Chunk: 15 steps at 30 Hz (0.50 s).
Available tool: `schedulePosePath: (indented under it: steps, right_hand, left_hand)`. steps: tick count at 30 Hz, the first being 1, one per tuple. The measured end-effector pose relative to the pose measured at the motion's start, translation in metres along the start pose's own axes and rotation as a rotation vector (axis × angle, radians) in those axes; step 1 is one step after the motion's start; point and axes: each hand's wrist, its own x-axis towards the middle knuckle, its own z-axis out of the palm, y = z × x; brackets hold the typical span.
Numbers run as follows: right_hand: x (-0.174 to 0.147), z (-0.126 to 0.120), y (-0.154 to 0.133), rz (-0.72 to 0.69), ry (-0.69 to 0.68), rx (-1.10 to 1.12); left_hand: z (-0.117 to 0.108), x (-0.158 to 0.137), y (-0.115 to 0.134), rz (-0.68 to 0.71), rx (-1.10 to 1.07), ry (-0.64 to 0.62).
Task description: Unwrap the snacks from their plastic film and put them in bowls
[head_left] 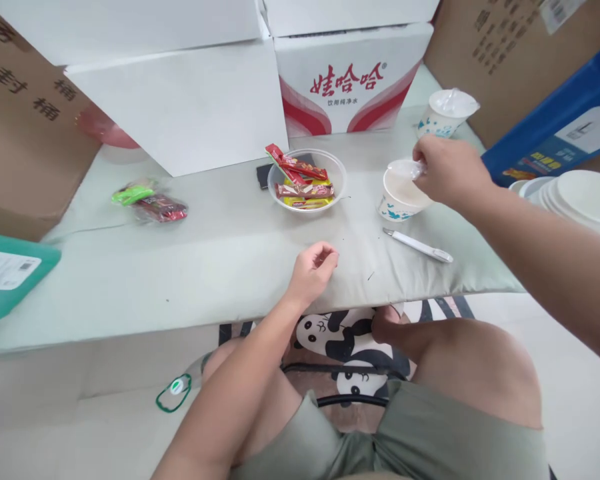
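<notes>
My right hand [443,167] pinches a piece of clear plastic [414,172] over the mouth of a white paper cup [399,212] with blue-green print. Behind it stands a second paper cup [437,123] with crumpled clear plastic at its mouth. A white utility knife [417,245] lies in front of the near cup. My left hand [314,272] rests near the bench's front edge, fingers curled, with nothing visible in them. Beyond it sits a clear plastic bowl [307,208] of red, brown and yellow wrapped snack sticks [305,192].
White cartons [353,80] stand along the back, brown boxes [510,47] at the sides. A blue jug [555,120] and stacked white tubs [580,197] are at right. Plastic-wrapped snacks [153,200] and a green container [17,273] lie left. A large bottle [177,387] is on the floor.
</notes>
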Motion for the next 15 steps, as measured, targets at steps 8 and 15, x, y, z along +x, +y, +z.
schedulePosePath:
  steps: [8,15]
  right_hand:
    - [0.015,-0.004,0.004,-0.051,-0.101,-0.150]
    - [0.017,-0.004,0.026,-0.202,-0.404,-0.231]
  left_hand:
    - [-0.008,-0.003,0.008,-0.022,-0.025,-0.002]
    - [-0.008,-0.001,0.009,-0.050,-0.040,0.003]
